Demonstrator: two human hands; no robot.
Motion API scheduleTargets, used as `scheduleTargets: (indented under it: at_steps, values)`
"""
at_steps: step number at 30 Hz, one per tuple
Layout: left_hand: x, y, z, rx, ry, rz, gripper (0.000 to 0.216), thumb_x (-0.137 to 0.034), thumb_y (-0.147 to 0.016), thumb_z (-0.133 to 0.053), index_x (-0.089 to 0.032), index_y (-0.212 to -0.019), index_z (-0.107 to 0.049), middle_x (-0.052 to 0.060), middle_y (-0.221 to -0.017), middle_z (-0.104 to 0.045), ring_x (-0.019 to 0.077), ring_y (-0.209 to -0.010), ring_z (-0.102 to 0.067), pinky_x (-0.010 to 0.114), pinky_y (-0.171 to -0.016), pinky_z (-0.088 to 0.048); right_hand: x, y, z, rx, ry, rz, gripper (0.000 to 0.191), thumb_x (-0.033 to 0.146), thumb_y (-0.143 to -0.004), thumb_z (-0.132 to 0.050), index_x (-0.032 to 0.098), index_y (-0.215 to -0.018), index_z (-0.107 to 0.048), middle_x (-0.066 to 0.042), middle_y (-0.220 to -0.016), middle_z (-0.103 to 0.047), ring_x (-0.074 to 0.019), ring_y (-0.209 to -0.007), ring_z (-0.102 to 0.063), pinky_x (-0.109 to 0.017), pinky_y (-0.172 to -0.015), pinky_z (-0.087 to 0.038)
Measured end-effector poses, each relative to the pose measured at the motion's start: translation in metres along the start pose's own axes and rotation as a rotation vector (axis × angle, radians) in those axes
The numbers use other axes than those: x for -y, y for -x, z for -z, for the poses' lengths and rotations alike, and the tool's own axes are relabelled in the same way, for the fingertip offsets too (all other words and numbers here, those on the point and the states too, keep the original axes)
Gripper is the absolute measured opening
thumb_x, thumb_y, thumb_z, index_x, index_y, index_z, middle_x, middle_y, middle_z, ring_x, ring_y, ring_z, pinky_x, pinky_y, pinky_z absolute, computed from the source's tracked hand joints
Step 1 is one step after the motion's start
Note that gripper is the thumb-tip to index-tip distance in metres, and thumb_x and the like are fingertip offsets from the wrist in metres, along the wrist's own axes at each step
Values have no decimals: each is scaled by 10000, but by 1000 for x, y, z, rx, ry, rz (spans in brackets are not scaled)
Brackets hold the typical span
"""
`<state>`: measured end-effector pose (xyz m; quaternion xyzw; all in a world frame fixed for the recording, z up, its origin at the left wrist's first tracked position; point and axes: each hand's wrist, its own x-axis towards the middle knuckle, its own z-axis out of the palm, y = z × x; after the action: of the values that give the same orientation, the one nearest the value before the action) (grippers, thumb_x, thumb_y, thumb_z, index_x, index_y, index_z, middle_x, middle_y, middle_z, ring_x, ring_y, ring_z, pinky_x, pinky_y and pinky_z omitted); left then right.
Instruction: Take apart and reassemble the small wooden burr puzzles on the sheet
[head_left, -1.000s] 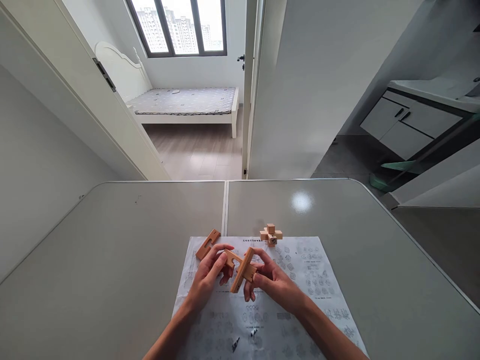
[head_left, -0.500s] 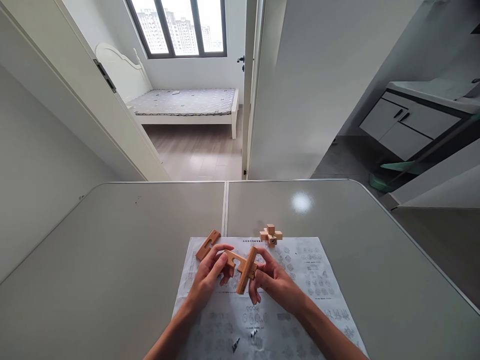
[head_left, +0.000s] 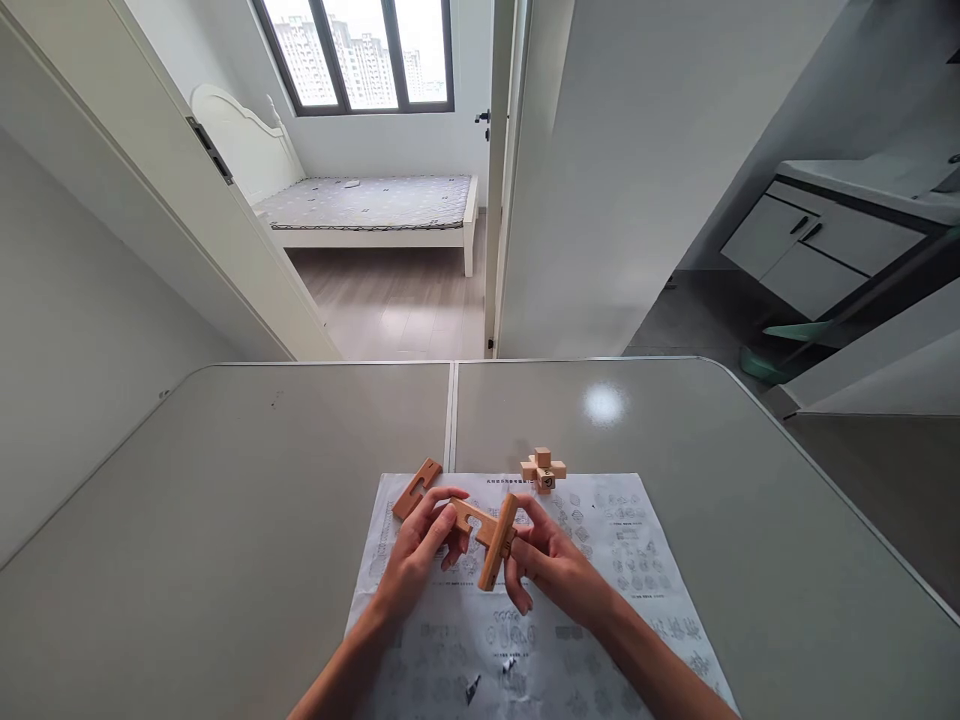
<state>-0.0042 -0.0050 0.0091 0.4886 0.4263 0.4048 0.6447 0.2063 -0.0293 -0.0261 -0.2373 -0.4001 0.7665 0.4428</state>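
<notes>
thumb and fingers of the left hand [head_left: 420,548] are drawn close together on the left end of a notched wooden bar [head_left: 472,519], leaving its cut-out clear to the right of the thumb. a second bar, the crossing bar [head_left: 498,545], stands aslant over the other end of it. the right hand [head_left: 551,560] closes on this with its index finger by the upper end and thumb against the right side; the exact contact behind is hidden. both pieces are held between the hands, above a printed sheet [head_left: 645,550] on the desk [head_left: 300,480], nearer the sheet's far edge. a slotted bar [head_left: 417,489] lies by the sheet's far left corner, just beyond the left fingers. an interlocked block cross [head_left: 543,471] sits at the far edge, right of its middle.
</notes>
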Motion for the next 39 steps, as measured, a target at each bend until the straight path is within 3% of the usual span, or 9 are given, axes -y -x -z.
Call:
scheduleTargets:
  at_steps: [16,22,28,39]
  values:
    - [1,0,-1,-11,-24,11,452,-569,-976,-590,-165,-1179,-618,-18,-659,-558,118,-568,-462,232,-538,-372,4,3,-2,-27,32,-31,350,456,-1021,-654,268,-1240,-456,48,-782,-708,-49,-334,-512,-202,-445,-357]
    - [-3,0,-2,-2,-12,11,463,-575,-979,-588,-157,-1176,-609,-16,-656,-554,118,-574,-447,235,-534,-356,9,3,-4,-24,63,-25,312,454,-1029,-644,261,-1216,-486,118,-564,-589,-54,-312,-470,-201,-468,-361]
    - [0,0,-1,-15,-8,9,444,-573,-975,-598,-167,-1155,-593,-25,-663,-546,115,-565,-448,236,-534,-350,6,2,-2,-60,28,-20,278,460,-1023,-646,273,-1157,-491,46,-801,-696,-23,-314,-463,-176,-375,-274]
    - [-2,1,-4,-48,25,9,425,-558,-966,-619,-173,-1145,-601,-27,-669,-567,104,-546,-448,237,-539,-352,2,3,-1,-135,-11,-28,411,506,-961,-712,251,-1219,-518,40,-747,-679,-70,-362,-487,-235,-460,-344]
